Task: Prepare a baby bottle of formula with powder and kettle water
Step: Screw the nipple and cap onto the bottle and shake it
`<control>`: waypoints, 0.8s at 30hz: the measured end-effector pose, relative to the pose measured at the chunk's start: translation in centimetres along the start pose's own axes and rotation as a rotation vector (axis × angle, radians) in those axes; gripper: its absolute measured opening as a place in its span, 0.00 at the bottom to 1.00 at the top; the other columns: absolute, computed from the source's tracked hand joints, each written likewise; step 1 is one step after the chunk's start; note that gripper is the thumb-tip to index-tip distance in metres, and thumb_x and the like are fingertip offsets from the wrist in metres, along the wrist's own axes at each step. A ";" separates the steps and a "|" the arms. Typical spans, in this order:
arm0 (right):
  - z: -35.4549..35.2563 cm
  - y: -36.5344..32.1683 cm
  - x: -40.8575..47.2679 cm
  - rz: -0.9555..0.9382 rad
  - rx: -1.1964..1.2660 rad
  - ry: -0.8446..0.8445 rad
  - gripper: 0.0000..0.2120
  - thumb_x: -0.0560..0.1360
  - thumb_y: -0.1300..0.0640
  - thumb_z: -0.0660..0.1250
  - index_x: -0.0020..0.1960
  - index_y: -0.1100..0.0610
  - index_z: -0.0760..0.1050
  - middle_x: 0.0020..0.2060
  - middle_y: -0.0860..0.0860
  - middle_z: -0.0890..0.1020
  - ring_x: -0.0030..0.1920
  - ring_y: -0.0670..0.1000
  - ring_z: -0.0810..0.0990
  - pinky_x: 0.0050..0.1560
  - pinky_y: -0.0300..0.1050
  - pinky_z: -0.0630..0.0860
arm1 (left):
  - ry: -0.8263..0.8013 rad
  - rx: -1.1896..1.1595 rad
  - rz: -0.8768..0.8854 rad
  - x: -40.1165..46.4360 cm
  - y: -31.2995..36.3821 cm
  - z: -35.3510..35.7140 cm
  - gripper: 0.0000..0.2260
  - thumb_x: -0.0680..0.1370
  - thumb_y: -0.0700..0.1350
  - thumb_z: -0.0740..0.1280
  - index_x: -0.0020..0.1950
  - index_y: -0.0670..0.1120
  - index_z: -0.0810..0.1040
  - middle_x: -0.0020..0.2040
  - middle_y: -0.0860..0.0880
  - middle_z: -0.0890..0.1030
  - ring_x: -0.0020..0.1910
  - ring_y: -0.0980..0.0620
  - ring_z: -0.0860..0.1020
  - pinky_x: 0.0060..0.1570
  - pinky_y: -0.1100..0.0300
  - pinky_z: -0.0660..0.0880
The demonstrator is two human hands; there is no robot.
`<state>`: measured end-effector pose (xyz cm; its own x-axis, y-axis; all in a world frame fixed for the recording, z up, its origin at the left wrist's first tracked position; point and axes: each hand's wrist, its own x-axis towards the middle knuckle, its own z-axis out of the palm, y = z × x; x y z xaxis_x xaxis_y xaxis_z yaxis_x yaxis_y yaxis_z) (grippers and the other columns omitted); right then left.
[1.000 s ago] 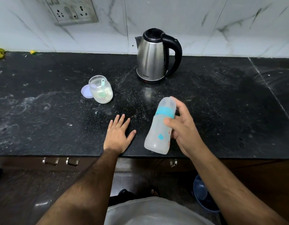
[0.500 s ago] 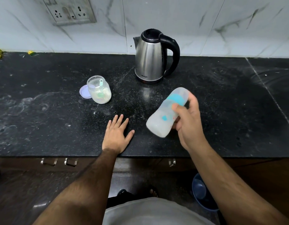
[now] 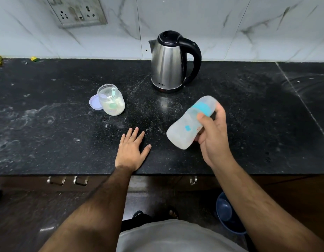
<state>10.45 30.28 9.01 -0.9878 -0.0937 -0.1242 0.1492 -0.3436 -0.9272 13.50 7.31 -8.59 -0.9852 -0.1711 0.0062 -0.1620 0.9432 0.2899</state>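
My right hand grips a cloudy baby bottle with a teal collar, held tilted above the black counter, base toward me and cap end pointing away to the right. My left hand lies flat and open on the counter near its front edge, left of the bottle. A steel kettle with a black lid and handle stands at the back near the wall. An open glass jar of pale powder with a green scoop inside sits to the left, its lilac lid lying beside it.
White powder dust is scattered on the counter around the jar and my left hand. A wall socket is set in the tiled wall at the upper left. Below the counter are drawer handles and a blue bucket on the floor.
My right hand has swung the bottle from near upright to a steep tilt, and it looks blurred with motion. My left hand has stayed flat on the counter.
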 end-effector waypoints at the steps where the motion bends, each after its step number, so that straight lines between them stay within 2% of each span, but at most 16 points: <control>1: 0.0 0.2 -0.2 0.019 -0.031 -0.040 0.30 0.70 0.57 0.66 0.72 0.52 0.64 0.43 0.44 0.84 0.45 0.47 0.84 0.45 0.54 0.81 | -0.001 0.004 0.001 0.0 0.0 0.0 0.32 0.78 0.66 0.51 0.78 0.52 0.63 0.80 0.50 0.57 0.80 0.50 0.49 0.78 0.49 0.46; 4: -0.2 0.6 -1.0 0.062 -0.132 -0.182 0.32 0.68 0.59 0.69 0.71 0.49 0.66 0.45 0.47 0.85 0.46 0.50 0.83 0.49 0.57 0.79 | -0.002 0.000 0.000 0.0 0.0 -0.1 0.32 0.77 0.66 0.50 0.78 0.51 0.63 0.80 0.50 0.57 0.80 0.50 0.49 0.78 0.49 0.47; 6: -0.2 0.3 -0.9 0.018 -0.113 -0.147 0.33 0.68 0.60 0.69 0.72 0.51 0.65 0.47 0.48 0.84 0.48 0.51 0.82 0.48 0.56 0.80 | -0.001 0.004 0.001 0.0 0.0 -0.1 0.31 0.79 0.65 0.53 0.78 0.51 0.63 0.80 0.50 0.57 0.80 0.50 0.49 0.78 0.49 0.46; 10: -0.1 -0.5 -0.1 -0.039 -0.027 -0.029 0.31 0.71 0.58 0.66 0.73 0.54 0.63 0.42 0.42 0.84 0.45 0.47 0.84 0.42 0.51 0.83 | 0.008 0.003 0.002 0.0 0.1 0.0 0.29 0.79 0.64 0.55 0.77 0.51 0.63 0.80 0.49 0.57 0.80 0.50 0.50 0.78 0.49 0.47; 13: 0.1 -0.5 -0.5 0.027 -0.104 -0.151 0.31 0.70 0.59 0.66 0.72 0.51 0.64 0.41 0.43 0.85 0.44 0.47 0.84 0.44 0.54 0.81 | 0.010 0.003 0.008 0.0 0.1 -0.1 0.31 0.78 0.65 0.52 0.77 0.51 0.64 0.80 0.49 0.58 0.80 0.49 0.51 0.78 0.49 0.47; 15: 0.0 -0.4 -0.8 0.063 -0.152 -0.246 0.33 0.68 0.59 0.68 0.72 0.50 0.65 0.42 0.45 0.85 0.43 0.48 0.83 0.45 0.51 0.81 | 0.014 -0.001 0.007 -0.1 0.0 -0.1 0.32 0.77 0.66 0.50 0.77 0.51 0.64 0.80 0.49 0.58 0.80 0.49 0.51 0.78 0.48 0.48; 18: 0.0 -1.1 -0.4 -0.018 -0.070 -0.148 0.33 0.68 0.59 0.69 0.72 0.52 0.65 0.43 0.46 0.85 0.45 0.49 0.83 0.44 0.51 0.81 | 0.016 0.001 0.008 0.0 0.0 0.0 0.30 0.79 0.64 0.54 0.77 0.51 0.64 0.80 0.49 0.58 0.80 0.49 0.51 0.78 0.49 0.47; 21: 0.0 -1.5 0.2 -0.057 0.015 -0.005 0.32 0.71 0.57 0.65 0.73 0.54 0.62 0.43 0.45 0.84 0.43 0.47 0.83 0.38 0.48 0.80 | 0.020 -0.008 0.008 0.0 0.0 0.0 0.29 0.79 0.63 0.56 0.77 0.51 0.64 0.80 0.49 0.58 0.80 0.49 0.51 0.78 0.49 0.47; 24: 0.1 -0.9 -0.6 -0.028 -0.074 -0.114 0.33 0.70 0.60 0.66 0.74 0.52 0.62 0.43 0.46 0.84 0.43 0.47 0.83 0.37 0.45 0.80 | 0.016 -0.003 0.009 -0.1 0.0 0.0 0.30 0.79 0.64 0.55 0.77 0.51 0.64 0.80 0.49 0.58 0.80 0.50 0.50 0.78 0.49 0.47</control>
<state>10.94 30.58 9.99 -0.9794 -0.1923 -0.0610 0.1140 -0.2780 -0.9538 13.55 7.30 -8.60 -0.9856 -0.1674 0.0241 -0.1532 0.9439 0.2924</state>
